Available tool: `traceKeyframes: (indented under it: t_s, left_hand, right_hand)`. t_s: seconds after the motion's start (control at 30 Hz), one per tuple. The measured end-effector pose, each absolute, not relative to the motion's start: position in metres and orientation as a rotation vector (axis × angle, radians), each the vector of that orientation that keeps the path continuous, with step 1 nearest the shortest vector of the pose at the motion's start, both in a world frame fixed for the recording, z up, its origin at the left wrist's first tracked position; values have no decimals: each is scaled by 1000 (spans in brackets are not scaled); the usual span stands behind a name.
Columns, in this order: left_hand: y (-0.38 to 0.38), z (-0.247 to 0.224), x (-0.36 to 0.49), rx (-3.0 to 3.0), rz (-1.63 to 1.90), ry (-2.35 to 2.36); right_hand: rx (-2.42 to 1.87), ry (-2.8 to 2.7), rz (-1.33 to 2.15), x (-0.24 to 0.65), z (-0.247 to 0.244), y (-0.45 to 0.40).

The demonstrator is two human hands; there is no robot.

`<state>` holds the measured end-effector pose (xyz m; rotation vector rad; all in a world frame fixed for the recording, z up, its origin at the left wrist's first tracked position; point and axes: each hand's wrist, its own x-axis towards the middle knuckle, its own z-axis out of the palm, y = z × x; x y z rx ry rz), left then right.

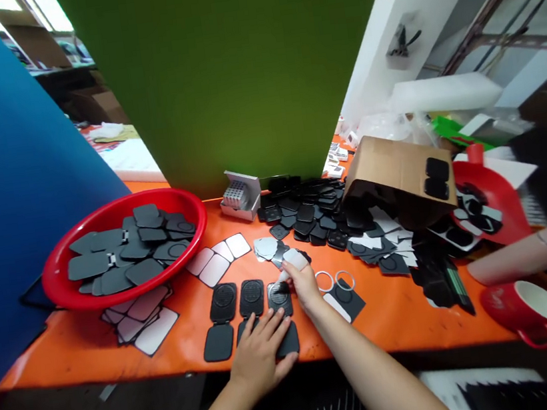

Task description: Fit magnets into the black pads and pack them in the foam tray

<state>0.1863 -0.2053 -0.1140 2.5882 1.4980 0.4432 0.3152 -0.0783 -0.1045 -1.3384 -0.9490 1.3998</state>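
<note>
Background: green panel (245, 67) stands upright behind the orange-covered table (381, 335); blue panel (2, 133) is at the left edge.
Red basin (57, 295): this is the landmark; it is at the left of the table, holding a loose pile of dark flat pieces.
Dark hinged cases (224, 299): three lie unfolded in a row, right of the basin and nearer to the person.
Left hand (260, 353): right of the basin, fingers open and spread flat over the lower parts of the cases.
Right hand (304, 283): farther right of the basin, fingers closed around a white bottle (294, 258), its tip pointing down at the rightmost case.
Risk at the bottle: squeezing too hard could, I think, put too much out or smear the case.
Risk at the row: a slip of the left hand could shift the cases, and the right forearm could push the white rings (343, 272).
Small white box (241, 210): just right of the basin, lid up, small pale pieces in rows.
Cardboard box (398, 158): well right of the basin, tilted, dark pieces at its mouth.
Red mug (503, 309): at the far right from the basin; contents I cannot tell.
</note>
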Motion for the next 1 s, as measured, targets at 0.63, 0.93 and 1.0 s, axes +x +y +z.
traceKeyframes:
  t_s: [0.63, 0.93, 1.0]
  left_hand:
    - [-205, -118, 183, 2571, 476, 1486]
    - [-206, -121, 183, 2616, 428, 1502]
    - [-206, -122, 182, 2617, 421, 1501]
  right_hand:
    - [-1504, -1356, 1197, 302, -101, -74]
    - [-1473, -1374, 1086, 300, -107, -74]
    - [-1468, -1371, 1070, 299, -107, -74]
